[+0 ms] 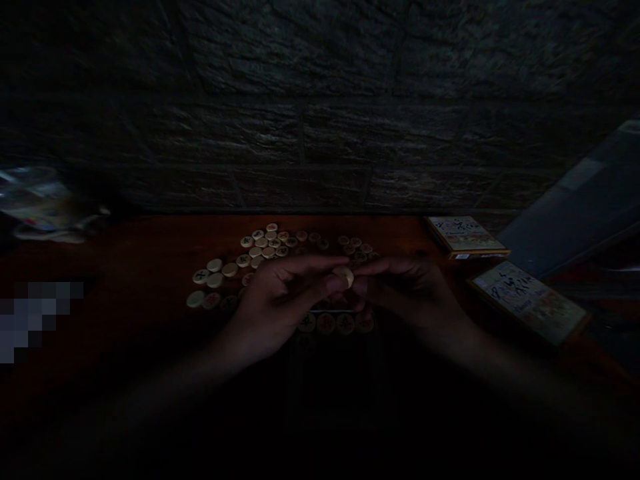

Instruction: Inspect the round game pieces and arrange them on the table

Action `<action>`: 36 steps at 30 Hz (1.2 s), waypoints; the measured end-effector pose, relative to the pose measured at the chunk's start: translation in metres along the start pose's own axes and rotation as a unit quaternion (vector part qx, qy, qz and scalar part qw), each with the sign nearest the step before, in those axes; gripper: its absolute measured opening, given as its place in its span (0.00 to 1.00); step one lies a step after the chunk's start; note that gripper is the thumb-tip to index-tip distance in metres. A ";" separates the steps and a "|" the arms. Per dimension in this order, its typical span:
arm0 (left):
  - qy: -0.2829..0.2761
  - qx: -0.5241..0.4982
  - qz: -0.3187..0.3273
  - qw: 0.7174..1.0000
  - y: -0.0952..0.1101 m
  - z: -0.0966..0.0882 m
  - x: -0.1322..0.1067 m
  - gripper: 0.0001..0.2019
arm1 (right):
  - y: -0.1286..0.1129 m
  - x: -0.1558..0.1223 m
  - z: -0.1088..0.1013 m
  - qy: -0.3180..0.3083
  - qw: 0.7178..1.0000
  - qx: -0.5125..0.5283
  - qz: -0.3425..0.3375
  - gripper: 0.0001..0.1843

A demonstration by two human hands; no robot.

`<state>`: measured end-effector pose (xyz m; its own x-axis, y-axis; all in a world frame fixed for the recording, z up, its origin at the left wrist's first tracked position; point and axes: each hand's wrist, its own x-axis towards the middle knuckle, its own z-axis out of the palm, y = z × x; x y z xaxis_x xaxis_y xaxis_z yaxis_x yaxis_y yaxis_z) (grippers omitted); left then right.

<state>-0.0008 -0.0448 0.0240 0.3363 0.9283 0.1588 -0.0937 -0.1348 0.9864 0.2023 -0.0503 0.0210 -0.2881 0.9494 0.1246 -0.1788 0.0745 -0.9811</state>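
Observation:
In dim light my left hand (280, 300) and my right hand (405, 290) meet above a dark red table (130, 293). Between their fingertips they pinch a pale round game disc (344, 276). Several more pale discs (263, 250) with dark marks lie scattered on the table behind and to the left of my hands. A short row of discs (333, 324) lies just under my hands, partly hidden by my fingers.
Two flat printed box halves lie at the right, one at the back (465, 235) and one nearer (530, 301). A grey slanted panel (580, 207) rises at far right. A crumpled plastic bag (43, 207) sits at far left. A dark stone wall (320, 107) stands behind.

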 end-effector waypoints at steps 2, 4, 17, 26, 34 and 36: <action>-0.006 -0.025 -0.016 1.000 -0.002 0.000 0.000 0.12 | -0.001 0.000 0.001 0.011 1.000 -0.012 -0.012 0.10; -0.016 -0.041 -0.028 0.999 -0.003 0.001 -0.001 0.12 | -0.002 0.000 0.002 0.011 0.999 -0.030 -0.033 0.12; -0.061 -0.096 -0.071 0.991 -0.001 0.004 -0.004 0.11 | -0.002 -0.007 -0.004 -0.022 0.943 -0.258 -0.209 0.15; -0.023 -0.099 -0.087 0.991 -0.003 0.003 -0.004 0.20 | -0.002 -0.002 -0.008 -0.022 0.892 -0.335 -0.302 0.13; -0.078 -0.087 -0.094 0.989 -0.003 0.002 -0.002 0.11 | -0.004 -0.005 -0.009 -0.022 0.872 -0.364 -0.328 0.12; -0.077 -0.089 -0.090 0.989 -0.002 0.001 -0.002 0.10 | -0.004 -0.004 -0.008 -0.021 0.876 -0.360 -0.321 0.14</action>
<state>0.0003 -0.0464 0.0216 0.4998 0.8662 -0.0016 -0.1779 0.1044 0.9785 0.2120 -0.0521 0.0235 -0.3826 0.6302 0.6756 0.3180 0.7764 -0.5441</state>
